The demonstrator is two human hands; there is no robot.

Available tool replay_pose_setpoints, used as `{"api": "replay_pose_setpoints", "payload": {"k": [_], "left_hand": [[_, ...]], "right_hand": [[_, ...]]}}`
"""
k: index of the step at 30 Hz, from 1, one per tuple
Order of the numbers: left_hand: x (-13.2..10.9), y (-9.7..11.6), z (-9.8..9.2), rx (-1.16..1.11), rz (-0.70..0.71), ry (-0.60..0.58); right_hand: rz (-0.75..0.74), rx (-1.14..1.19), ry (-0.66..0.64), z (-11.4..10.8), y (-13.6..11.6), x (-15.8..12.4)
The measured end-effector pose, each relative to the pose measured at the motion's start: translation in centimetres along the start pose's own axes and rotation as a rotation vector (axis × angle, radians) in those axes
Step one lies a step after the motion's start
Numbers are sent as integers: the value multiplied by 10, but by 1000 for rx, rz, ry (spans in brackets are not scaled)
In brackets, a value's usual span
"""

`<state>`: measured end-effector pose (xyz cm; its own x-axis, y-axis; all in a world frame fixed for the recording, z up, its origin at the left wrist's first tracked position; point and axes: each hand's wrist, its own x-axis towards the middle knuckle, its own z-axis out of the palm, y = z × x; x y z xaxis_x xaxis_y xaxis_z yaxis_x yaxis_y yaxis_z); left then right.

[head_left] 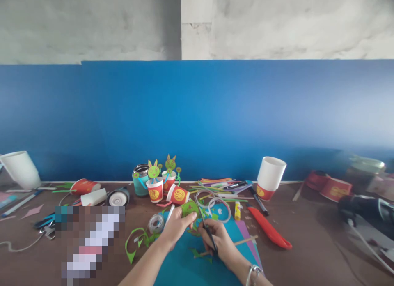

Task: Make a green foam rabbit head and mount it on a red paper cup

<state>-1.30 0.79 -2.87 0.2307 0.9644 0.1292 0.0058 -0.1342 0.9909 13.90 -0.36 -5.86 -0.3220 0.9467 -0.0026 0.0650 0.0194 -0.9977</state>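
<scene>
Pinched in my left hand is a green paper cutout with a drawn face. My right hand grips black-handled scissors, their blades pointing up and away beside the cutout's right edge. Both hands are above a sheet of blue paper. Just behind my left hand a white stick-like piece shows; whether the hand touches it I cannot tell. Green paper scraps lie to the left, near a roll of clear tape. A thin wooden stick lies partly hidden by my right hand.
Behind my hands stand two red-and-white paper cups with green rabbit figures, and another cup on its side. Coloured sticks, a glue stick, a red utility knife and stacked cups are to the right.
</scene>
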Motion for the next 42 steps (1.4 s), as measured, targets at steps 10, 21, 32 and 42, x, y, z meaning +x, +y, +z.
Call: {"api": "replay_pose_setpoints", "payload": {"k": [10,21,32,42], "left_hand": [[0,5,-1,12,-17,-15],[3,-11,4,-8,-11,47],[1,-10,7,-8,24,38],[2,-7,2,1,3,10]], "right_hand": [[32,8,-16,-1,-1,0],[38,28,-20,-2,0,0],[49,5,-6,0,-6,-2],[14,-9,-23,-2,-1,-1]]}}
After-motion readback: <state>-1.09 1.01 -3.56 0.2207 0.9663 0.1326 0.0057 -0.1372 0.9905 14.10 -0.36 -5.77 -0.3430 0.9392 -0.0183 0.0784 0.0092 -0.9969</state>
